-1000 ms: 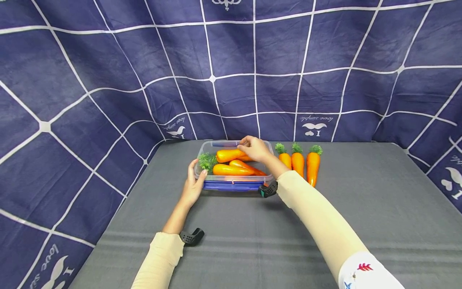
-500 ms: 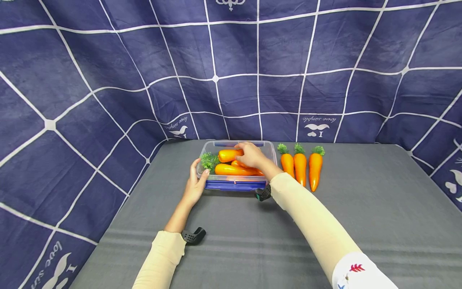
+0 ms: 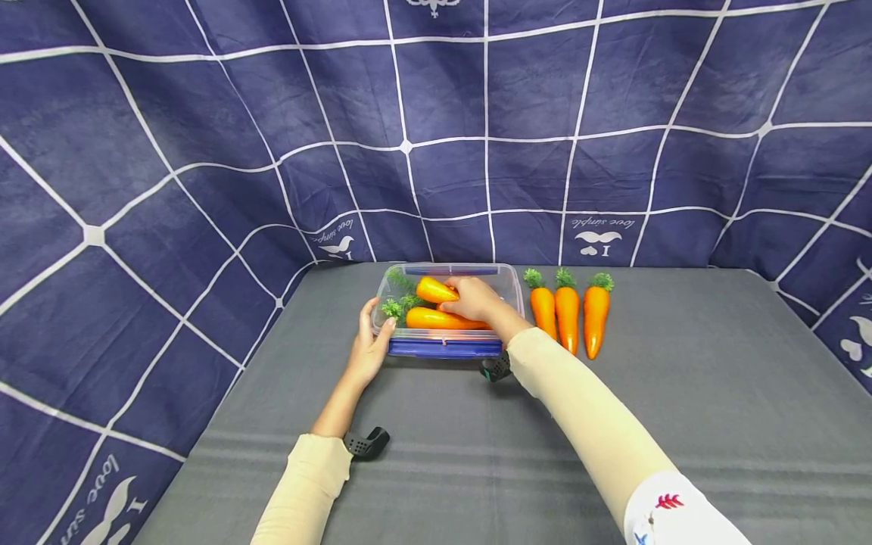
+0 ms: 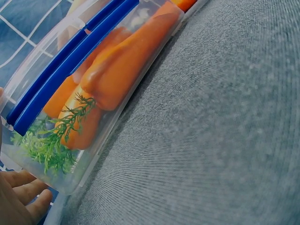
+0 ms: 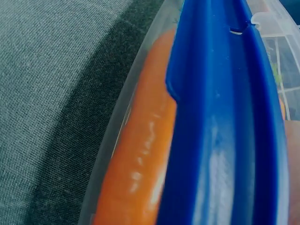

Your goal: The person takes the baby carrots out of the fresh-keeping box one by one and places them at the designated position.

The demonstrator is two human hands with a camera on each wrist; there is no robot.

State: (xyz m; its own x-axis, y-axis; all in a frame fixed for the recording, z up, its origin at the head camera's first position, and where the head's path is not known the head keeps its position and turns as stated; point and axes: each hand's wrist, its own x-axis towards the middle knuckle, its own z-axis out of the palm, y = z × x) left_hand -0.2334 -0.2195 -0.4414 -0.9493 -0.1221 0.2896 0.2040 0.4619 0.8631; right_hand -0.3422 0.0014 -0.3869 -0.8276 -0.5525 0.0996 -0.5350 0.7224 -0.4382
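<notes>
A clear plastic food container with a blue clip strip stands at the back of the table, with orange carrots inside. My left hand holds its left front corner, fingers along the outer end wall and thumb at the front. Inside the container my right hand grips a carrot, covering its right part. Another carrot lies along the front wall. Leafy green tops bunch at the left end. In the right wrist view, a carrot shows through the wall and the hand is mostly hidden.
Three more carrots, a left one, a middle one and a right one, lie side by side right of the container. A grey cloth covers the table. Behind hangs a blue curtain with white lines.
My right hand has reached lower into the container and taken hold of a carrot, which has turned so its right end slopes toward the front. The left hand keeps its place on the corner.
</notes>
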